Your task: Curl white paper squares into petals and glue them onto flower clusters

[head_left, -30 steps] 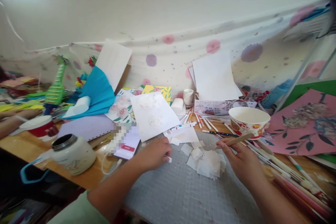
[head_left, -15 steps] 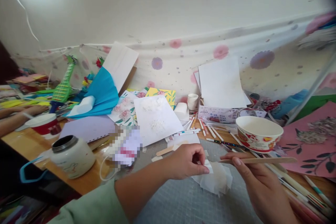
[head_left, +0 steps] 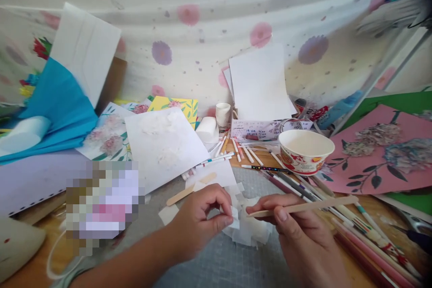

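My left hand (head_left: pixel 207 222) pinches a small piece of white paper (head_left: pixel 235 217) between thumb and fingertips. In my right hand (head_left: pixel 300 234) is a flat wooden stick (head_left: pixel 313 205), held between thumb and fingers, its left tip close to the paper piece. Beneath and between both hands lie several thin translucent white paper squares (head_left: pixel 251 234) on the grey mat (head_left: pixel 216 263). Another wooden stick (head_left: pixel 180 195) rests on white paper behind my left hand.
A paper bowl (head_left: pixel 306 150) stands at the right, among pens and markers (head_left: pixel 364 252). A white sheet with white bits (head_left: pixel 165 148) lies at the left. Stacked small cups (head_left: pixel 223 114) stand at the back. Scissors (head_left: pixel 413 225) lie far right, beside pink flower artwork (head_left: pixel 367 144).
The view has swung right, so the scene sits further left. The wooden stick's tip in my right hand is now nearer the paper in my left hand.
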### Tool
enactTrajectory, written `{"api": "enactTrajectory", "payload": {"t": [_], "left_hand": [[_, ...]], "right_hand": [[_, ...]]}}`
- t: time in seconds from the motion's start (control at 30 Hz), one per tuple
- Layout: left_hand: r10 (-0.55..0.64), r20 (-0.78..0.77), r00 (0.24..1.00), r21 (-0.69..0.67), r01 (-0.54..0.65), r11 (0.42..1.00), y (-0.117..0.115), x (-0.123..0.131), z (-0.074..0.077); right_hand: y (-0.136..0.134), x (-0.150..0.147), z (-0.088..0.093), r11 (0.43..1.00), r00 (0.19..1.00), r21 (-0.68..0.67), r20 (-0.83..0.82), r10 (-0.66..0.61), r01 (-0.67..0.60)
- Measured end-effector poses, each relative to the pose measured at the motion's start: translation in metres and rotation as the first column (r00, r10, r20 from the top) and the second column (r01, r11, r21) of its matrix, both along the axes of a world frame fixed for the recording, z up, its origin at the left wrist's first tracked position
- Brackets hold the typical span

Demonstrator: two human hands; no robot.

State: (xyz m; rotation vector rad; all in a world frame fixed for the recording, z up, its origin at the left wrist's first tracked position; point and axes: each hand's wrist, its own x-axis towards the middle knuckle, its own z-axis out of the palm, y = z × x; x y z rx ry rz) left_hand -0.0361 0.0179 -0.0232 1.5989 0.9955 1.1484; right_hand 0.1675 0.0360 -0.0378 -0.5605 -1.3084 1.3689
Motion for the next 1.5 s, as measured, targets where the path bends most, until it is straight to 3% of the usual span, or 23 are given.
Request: {"api": "enactTrajectory", "payload": {"t": [0.17, 0.3, 0.37, 0.43, 0.53, 0.6, 0.67, 0.9, 1.13, 1.23, 1.3, 1.4, 1.5], "left_hand": [[0.041, 0.117, 0.992, -0.179, -0.020, 0.984, -0.007, 0.006, 0.001], [0.068, 0.295, 0.953, -0.386, 0.054, 0.921, -0.006, 0.010, 0.005], [0.082, 0.309, 0.948, -0.423, 0.060, 0.904, -0.005, 0.010, 0.005], [0.075, 0.218, 0.973, -0.369, 0.011, 0.929, -0.004, 0.008, 0.003], [0.055, -0.051, 0.997, -0.075, -0.059, 0.995, -0.003, 0.003, 0.001], [0.057, -0.183, 0.981, 0.127, -0.034, 0.991, -0.002, 0.001, 0.003], [0.056, -0.243, 0.968, 0.224, 0.000, 0.975, -0.001, -0.001, 0.006], [0.031, -0.314, 0.949, 0.238, 0.047, 0.970, -0.004, -0.001, 0.015], [0.060, -0.307, 0.950, 0.222, 0.010, 0.975, -0.004, -0.002, 0.006], [0.087, -0.267, 0.960, 0.147, -0.049, 0.988, -0.005, -0.001, 0.003], [0.047, -0.170, 0.984, 0.028, -0.043, 0.999, -0.007, 0.001, 0.003], [-0.029, 0.091, 0.995, -0.196, 0.047, 0.979, -0.009, 0.004, 0.003], [-0.046, 0.227, 0.973, -0.279, 0.110, 0.954, -0.012, 0.006, 0.002]], "right_hand": [[-0.006, -0.009, 0.005, 0.992, 0.999, -0.125, -0.040, 0.029, -0.034], [-0.009, -0.013, 0.008, 0.998, 0.998, -0.064, -0.057, 0.015, -0.019], [-0.008, -0.013, 0.009, 0.999, 0.998, -0.033, -0.054, 0.019, -0.021], [-0.006, -0.011, 0.009, 0.999, 0.998, -0.021, -0.052, 0.029, -0.031], [-0.005, -0.008, 0.009, 1.000, 0.999, -0.013, -0.038, 0.026, -0.027], [-0.005, -0.006, 0.009, 1.000, 1.000, 0.011, -0.006, -0.001, 0.001], [-0.006, -0.004, 0.009, 0.999, 0.999, 0.037, 0.034, -0.030, 0.029], [-0.008, -0.008, 0.010, 0.992, 0.995, 0.104, 0.061, -0.083, 0.077], [-0.006, -0.005, 0.017, 0.993, 0.986, 0.113, 0.163, -0.043, 0.025], [-0.005, -0.003, 0.017, 0.988, 0.977, 0.155, 0.207, -0.049, 0.017], [-0.006, -0.004, 0.016, 0.987, 0.980, 0.151, 0.183, -0.077, 0.049], [-0.008, -0.006, 0.013, 0.990, 0.987, 0.126, 0.138, -0.081, 0.063], [-0.010, -0.008, 0.011, 0.992, 0.992, 0.105, 0.094, -0.080, 0.070]]}}
